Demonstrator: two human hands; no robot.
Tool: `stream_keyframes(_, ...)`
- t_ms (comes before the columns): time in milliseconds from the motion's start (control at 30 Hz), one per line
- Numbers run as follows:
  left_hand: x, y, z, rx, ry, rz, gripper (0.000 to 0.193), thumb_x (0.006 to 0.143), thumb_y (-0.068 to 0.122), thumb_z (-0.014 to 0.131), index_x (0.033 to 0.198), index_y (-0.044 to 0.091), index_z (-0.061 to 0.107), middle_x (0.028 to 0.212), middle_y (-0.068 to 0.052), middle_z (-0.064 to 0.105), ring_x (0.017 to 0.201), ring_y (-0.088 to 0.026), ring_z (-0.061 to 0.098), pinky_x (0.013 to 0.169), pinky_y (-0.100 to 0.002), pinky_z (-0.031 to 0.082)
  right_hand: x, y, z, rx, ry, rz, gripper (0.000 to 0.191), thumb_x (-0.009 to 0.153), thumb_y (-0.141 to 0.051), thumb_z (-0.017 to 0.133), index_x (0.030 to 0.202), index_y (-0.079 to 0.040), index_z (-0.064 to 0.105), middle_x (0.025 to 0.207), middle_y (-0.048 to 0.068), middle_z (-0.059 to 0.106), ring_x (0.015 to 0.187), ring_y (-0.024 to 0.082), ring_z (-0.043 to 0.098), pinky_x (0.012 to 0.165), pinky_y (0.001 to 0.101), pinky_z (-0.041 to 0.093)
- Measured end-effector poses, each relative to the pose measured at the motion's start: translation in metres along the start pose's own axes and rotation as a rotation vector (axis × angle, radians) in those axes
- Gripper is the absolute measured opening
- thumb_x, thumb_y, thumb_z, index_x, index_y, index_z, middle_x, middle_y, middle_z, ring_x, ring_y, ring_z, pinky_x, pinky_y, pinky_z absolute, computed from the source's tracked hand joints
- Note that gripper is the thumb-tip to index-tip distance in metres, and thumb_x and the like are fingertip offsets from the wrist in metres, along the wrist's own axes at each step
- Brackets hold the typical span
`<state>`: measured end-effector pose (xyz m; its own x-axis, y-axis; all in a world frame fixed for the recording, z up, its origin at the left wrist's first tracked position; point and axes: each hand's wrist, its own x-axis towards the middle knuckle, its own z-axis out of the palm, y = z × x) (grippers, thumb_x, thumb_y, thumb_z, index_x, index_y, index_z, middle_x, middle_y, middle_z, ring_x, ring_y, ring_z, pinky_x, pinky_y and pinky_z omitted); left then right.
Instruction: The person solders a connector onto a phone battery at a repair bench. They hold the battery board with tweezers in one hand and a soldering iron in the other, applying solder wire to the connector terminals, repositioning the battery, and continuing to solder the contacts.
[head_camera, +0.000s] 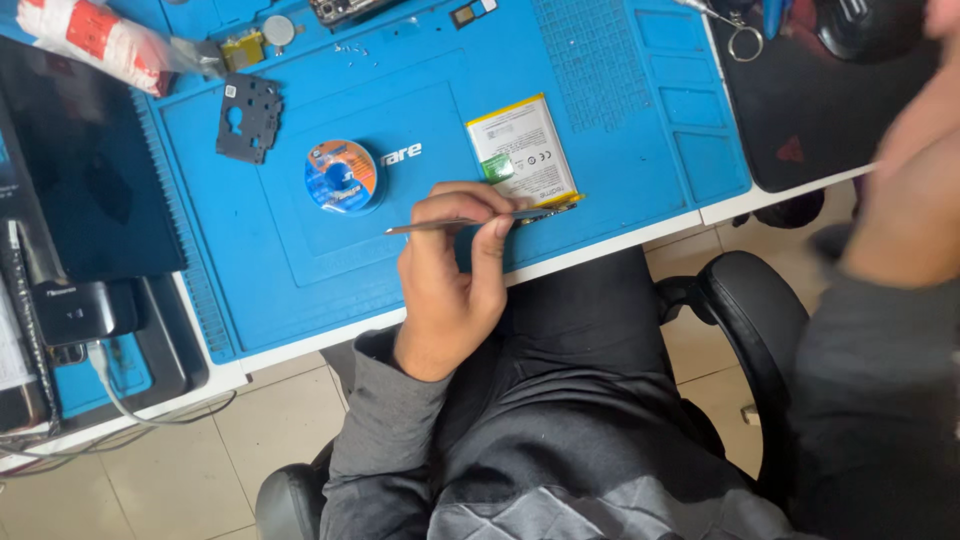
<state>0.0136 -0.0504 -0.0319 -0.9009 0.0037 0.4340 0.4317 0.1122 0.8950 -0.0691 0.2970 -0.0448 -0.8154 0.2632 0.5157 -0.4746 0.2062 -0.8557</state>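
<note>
My left hand (452, 272) is closed around thin metal tweezers (440, 225), held flat over the near edge of the blue work mat (420, 90). The tweezers' far end lies by the lower corner of a white phone battery with a yellow edge (522, 150). A small round spool with an orange and blue label (342, 176) sits left of the battery. A dark metal plate with cut-outs (248, 117) lies further left. My right forearm (912, 195) is blurred at the right edge, raised toward the top corner; its hand is almost out of view.
A black slab (85, 160) and a small black box (75, 310) lie at the left. A red and white packet (95, 40) sits top left. On the right, a black pad (820, 120) carries a mouse (865, 25) and a ring-handled tool (740, 35). A chair armrest (755, 300) is below.
</note>
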Motion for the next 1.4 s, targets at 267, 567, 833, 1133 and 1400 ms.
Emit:
stream_keyframes(267, 0.001, -0.001, 0.001, -0.022, 0.009, -0.007, 0.019, 0.109, -0.009, 0.057, 0.119, 0.002, 0.044, 0.107, -0.015, 0.063, 0.102, -0.021, 0.073, 0.092, -0.029, 0.06, -0.043, 0.017, 0.036, 0.111, -0.087, -0.169, 0.022, 0.12, -0.021, 0.064, 0.128, -0.001, 0.059, 0.127, 0.012, 0.062, 0.106, 0.023, 0.07, 0.092, 0.0282, 0.06)
stream_keyframes(567, 0.003, -0.003, -0.002, 0.017, -0.002, -0.076, 0.024, 0.108, -0.008, 0.06, 0.12, 0.004, 0.044, 0.106, -0.014, 0.065, 0.103, -0.022, 0.072, 0.1, -0.034, 0.055, -0.054, 0.032, 0.02, 0.127, -0.165, 0.009, 0.02, 0.121, -0.022, 0.064, 0.13, -0.005, 0.06, 0.116, 0.007, 0.062, 0.105, 0.021, 0.069, 0.095, 0.0274, 0.061)
stream_keyframes(833, 0.002, -0.009, -0.005, 0.04, -0.019, -0.124, 0.025, 0.107, -0.005, 0.062, 0.119, 0.008, 0.044, 0.104, -0.01, 0.068, 0.105, -0.022, 0.073, 0.108, -0.043, 0.046, -0.065, 0.056, -0.006, 0.018, -0.205, 0.036, 0.023, 0.119, -0.027, 0.056, 0.125, -0.006, 0.061, 0.12, 0.007, 0.068, 0.11, 0.021, 0.069, 0.102, 0.0294, 0.06)
stream_keyframes(1133, 0.009, -0.005, -0.003, 0.057, -0.013, -0.108, 0.025, 0.107, -0.004, 0.062, 0.12, 0.007, 0.043, 0.105, -0.013, 0.068, 0.105, -0.022, 0.073, 0.111, -0.044, 0.051, -0.063, 0.061, -0.01, 0.101, -0.225, 0.027, 0.011, 0.121, -0.018, 0.06, 0.127, -0.009, 0.064, 0.118, 0.007, 0.065, 0.109, 0.021, 0.07, 0.099, 0.0312, 0.063)
stream_keyframes(1400, -0.008, 0.047, -0.045, -0.103, 0.52, -0.267, 0.048, 0.107, 0.006, 0.058, 0.15, 0.017, 0.042, 0.095, -0.014, 0.063, 0.066, -0.016, 0.058, 0.056, -0.032, 0.051, -0.055, 0.052, 0.009, 0.146, -0.301, 0.038, 0.019, 0.113, -0.027, 0.061, 0.119, -0.009, 0.063, 0.113, 0.009, 0.066, 0.101, 0.021, 0.072, 0.089, 0.0292, 0.065)
